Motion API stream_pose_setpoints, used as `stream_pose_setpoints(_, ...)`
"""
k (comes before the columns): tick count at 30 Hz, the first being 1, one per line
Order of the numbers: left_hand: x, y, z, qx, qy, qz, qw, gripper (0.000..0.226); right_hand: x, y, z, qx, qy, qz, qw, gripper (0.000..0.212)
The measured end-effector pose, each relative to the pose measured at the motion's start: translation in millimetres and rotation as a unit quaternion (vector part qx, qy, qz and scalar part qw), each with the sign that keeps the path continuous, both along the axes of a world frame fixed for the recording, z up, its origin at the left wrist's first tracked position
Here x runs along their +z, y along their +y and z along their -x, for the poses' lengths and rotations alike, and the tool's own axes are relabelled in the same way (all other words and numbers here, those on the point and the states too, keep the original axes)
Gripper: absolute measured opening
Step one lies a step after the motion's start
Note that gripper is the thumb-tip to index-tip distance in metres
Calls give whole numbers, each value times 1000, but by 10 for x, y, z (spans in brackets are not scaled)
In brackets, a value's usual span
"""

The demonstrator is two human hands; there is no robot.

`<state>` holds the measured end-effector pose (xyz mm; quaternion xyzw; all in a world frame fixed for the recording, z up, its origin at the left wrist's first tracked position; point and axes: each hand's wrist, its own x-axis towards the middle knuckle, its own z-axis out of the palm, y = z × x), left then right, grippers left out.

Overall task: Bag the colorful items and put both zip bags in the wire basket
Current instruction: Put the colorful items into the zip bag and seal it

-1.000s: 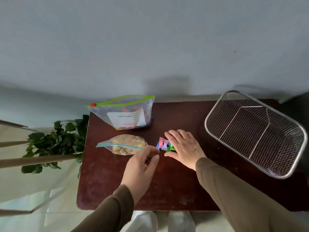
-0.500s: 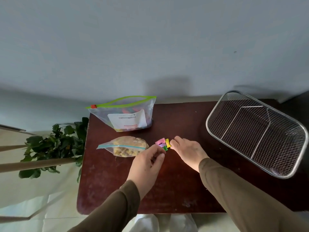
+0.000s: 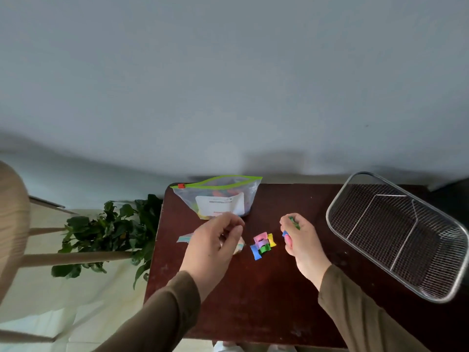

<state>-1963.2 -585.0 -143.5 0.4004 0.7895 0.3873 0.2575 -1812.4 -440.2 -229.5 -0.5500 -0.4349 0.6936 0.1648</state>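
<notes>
While both brown sleeves reach in from the near edge of the dark table (image 3: 266, 301), the loose cluster of colorful pieces (image 3: 262, 245) lies between the hands. Left of that cluster, the left hand (image 3: 213, 246) hovers with fingers loosely curled, gripping nothing, over a small zip bag (image 3: 186, 238). Right of it, the right hand (image 3: 300, 238) is closed on several colored pieces. Beyond the cluster stands the large green-zip bag (image 3: 220, 196), upright. Far right of it sits the wire basket (image 3: 396, 232).
</notes>
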Motion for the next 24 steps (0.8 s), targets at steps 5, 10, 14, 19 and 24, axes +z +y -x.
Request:
stream_pose_setpoints(5,149,121,602,30,113,-15,993,4,557,-194,437,-66,230,184,953,19)
stream_pose_setpoints(10,94,361,1079,30,209,36,977,12,911,-284,949,-64,357,252,897,23)
stream_pose_setpoints(14,53,508,1167,3,155,95,983,20,935,-299,1303,-94,411,308,853,23)
stream_pose_setpoints(19,48,573,1155,42,43,109,992,15,945,-297,1553,-134,446,342,816,17)
stream_pose_setpoints(24,-10,587,1172,77,13,88,993,18,890,-297,1640,-181,393,371,822,24)
